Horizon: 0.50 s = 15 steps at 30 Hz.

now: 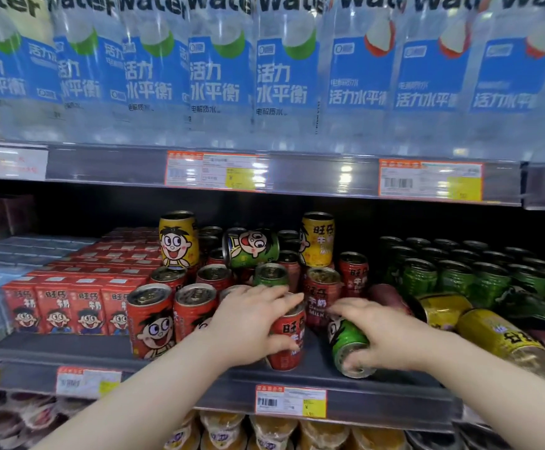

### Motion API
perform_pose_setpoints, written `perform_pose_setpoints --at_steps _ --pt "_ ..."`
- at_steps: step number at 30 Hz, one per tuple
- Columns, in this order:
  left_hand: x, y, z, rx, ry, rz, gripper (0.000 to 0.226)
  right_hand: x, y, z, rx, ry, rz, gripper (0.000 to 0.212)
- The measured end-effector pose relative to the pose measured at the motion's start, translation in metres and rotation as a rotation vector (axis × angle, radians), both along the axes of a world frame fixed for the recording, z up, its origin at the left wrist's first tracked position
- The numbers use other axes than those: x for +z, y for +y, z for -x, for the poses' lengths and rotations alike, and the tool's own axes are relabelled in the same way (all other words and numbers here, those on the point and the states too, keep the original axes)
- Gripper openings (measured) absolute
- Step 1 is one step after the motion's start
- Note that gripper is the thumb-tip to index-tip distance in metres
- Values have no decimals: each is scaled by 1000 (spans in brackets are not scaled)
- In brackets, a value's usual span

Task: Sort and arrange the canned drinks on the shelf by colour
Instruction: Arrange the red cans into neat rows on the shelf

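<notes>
- Two bare forearms (141, 394) are seen reaching in from the bottom edge toward the middle shelf (70, 347).
- At the shelf's front edge, a red can (292, 336) is gripped by the left hand (248, 323). Fingers are curled over its top and the thumb is pressed on its side, so the can sits just right of the palm.
- White characters are printed on its red side. It is held upright, long axis vertical.
- Just beside it, a green can (349, 347) is clasped from above by the right hand (384, 336), with the fingers wrapped round its lower body. The can lies under and left of the palm.
- That can is tilted over, its long axis running from front-right to back-left. Its silver end is turned toward the camera and a cartoon face is printed at the far end.
- Behind, upright red cans (151, 316) are ranked in rows. A yellow can (178, 238) is stood on top of them, and a second green can (251, 246) is laid sideways.
- To the right, yellow cans (498, 336) are lying on their sides, and upright green cans (459, 274) are grouped behind them.
</notes>
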<state>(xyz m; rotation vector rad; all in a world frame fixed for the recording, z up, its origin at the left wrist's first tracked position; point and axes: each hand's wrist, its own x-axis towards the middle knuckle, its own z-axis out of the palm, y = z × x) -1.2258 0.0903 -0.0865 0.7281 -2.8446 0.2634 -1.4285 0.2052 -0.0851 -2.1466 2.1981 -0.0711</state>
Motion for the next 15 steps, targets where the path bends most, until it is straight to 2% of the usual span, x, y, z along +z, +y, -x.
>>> perform_pose_setpoints --at_steps 2,6,9,12,15 --pt "-1 0 -1 5 9 -2 75 -7 4 3 -14 -117 80 75" --pt "0 2 -1 15 16 -15 74 -1 4 6 -28 -356 120 32" --pt "1 3 -3 21 12 -26 74 7 -4 1 -71 -575 230 2" --pt "2 3 -3 26 8 -34 75 10 -16 -7 -223 -760 182 23" --pt "1 2 -2 16 4 -24 75 5 -28 -13 -315 -792 208 25"
